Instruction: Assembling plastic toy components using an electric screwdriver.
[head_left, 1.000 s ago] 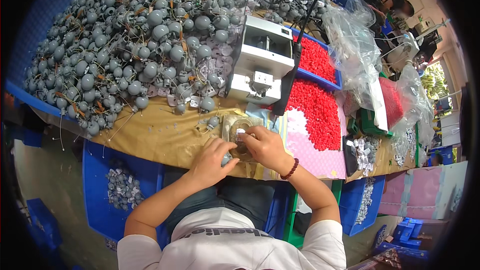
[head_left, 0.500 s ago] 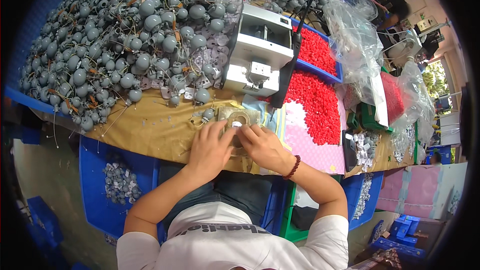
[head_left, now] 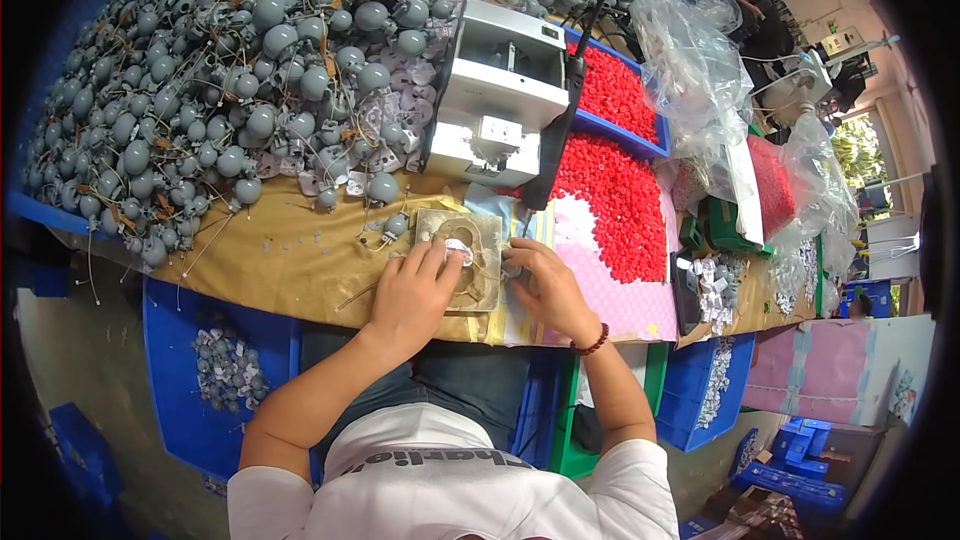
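Note:
A square, brownish plate fixture (head_left: 485, 223) with a rounded recess lies on the table in front of me. A small white piece (head_left: 458, 248) sits in its recess. My left hand (head_left: 415, 290) rests over the plate's left side, fingers stretched out, fingertips touching the white piece. At the plate's right edge is my right hand (head_left: 553, 288), wearing a dark red bead bracelet (head_left: 592, 341). Its fingers are bent together near a small greyish thing too blurred to name. One grey ball-shaped part (head_left: 396, 225) with a wire lies left of the plate.
A large heap of wired grey balls (head_left: 260, 120) fills the far left. Behind the plate stands a white machine (head_left: 500, 90). Small red parts (head_left: 620, 210) cover the right side. Clear plastic bags (head_left: 690, 60) lie beyond. A blue bin (head_left: 170, 380) sits below the table's edge.
My right hand has moved right, from the recess to the plate's edge. My left hand stays over the plate at the white piece. The whole view has shifted slightly.

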Tool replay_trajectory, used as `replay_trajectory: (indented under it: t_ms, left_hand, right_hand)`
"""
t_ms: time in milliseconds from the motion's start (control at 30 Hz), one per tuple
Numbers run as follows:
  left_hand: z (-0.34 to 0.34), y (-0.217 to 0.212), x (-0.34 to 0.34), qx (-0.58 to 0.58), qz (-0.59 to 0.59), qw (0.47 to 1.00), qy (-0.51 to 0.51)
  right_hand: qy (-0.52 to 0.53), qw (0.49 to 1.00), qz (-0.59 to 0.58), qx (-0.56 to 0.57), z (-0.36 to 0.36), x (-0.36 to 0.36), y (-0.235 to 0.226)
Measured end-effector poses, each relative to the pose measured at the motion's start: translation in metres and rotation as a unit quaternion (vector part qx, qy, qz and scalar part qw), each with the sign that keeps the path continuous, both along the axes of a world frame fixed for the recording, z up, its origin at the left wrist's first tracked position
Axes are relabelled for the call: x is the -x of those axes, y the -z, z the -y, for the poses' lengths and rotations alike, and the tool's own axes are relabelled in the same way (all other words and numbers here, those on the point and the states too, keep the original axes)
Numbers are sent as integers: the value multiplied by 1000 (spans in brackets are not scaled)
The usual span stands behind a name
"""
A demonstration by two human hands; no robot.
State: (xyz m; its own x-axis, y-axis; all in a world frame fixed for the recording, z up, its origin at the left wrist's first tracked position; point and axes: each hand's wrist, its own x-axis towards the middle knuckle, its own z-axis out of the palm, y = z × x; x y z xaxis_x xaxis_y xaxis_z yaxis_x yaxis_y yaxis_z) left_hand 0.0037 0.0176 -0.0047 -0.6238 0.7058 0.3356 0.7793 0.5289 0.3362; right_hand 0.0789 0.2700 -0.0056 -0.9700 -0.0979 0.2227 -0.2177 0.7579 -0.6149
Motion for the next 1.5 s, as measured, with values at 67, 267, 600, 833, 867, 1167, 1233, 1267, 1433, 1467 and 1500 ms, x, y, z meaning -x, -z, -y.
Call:
replay_trajectory:
  t_ms: [67, 267, 600, 833, 867, 1167, 1233, 1267, 1433, 1467, 1500]
  left_hand:
    - [0, 1, 0, -4, 7, 1000, -2]
    - [1, 2, 0, -5, 10, 1000, -8]
    - [2, 3, 1, -11, 16, 1000, -9]
    - [4, 3, 8, -55, -9, 998, 13]
    - [5, 3, 8, -61, -10, 998, 14]
    - [-6, -6, 15, -68, 78, 994, -32]
    - [-14, -17, 17, -70, 75, 994, -47]
    - [-16, -19, 18, -64, 71, 994, -51]
    - [-18, -8, 21, -9, 41, 999, -35]
    - [-16, -8, 21, -7, 40, 998, -39]
    - [-18, -9, 22, -11, 39, 999, -31]
  right_hand:
    - [56, 997, -59, -5, 4, 1, 17]
    - [158, 859, 148, 464, 3, 7, 25]
    - [67, 729, 175, 658, 24, 36, -9]
    - [74, 935, 174, 300, 33, 50, 8]
    - [72, 953, 147, 256, 37, 52, 6]
    - [106, 992, 28, 63, 55, 51, 1]
    - [110, 991, 25, 66, 56, 49, 5]
    - [105, 990, 34, 83, 55, 50, 4]
    - [137, 975, -101, 144, 21, 69, 1]
    - [179, 960, -204, 65, 6, 84, -2]
    - [217, 947, -235, 42, -7, 96, -4]
